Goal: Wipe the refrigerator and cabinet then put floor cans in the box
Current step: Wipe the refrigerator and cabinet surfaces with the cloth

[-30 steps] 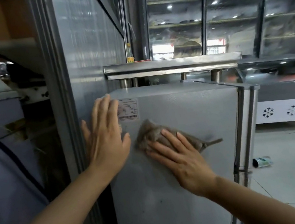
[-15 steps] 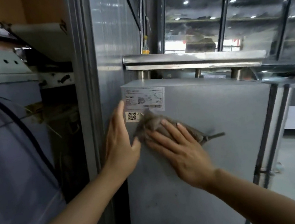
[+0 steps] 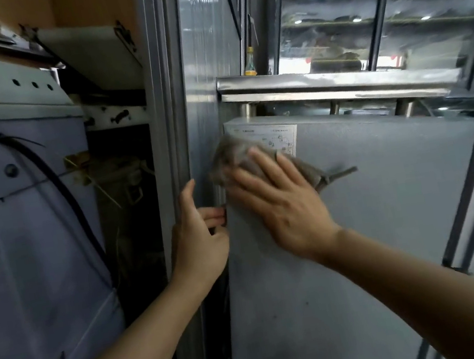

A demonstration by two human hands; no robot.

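- Right hand, fingers spread flat, presses a grey cloth on the cabinet side, its tail trailing right
- Left hand, loosely curled, apparently hooks the panel's edge

Single head-worn view, forward and slightly down, close against the grey cabinet side.

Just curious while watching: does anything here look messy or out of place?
Yes. In the dark gap left of the grey cabinet, a tangle of grimy debris juts out. A black cable hangs loosely down the neighbouring machine.
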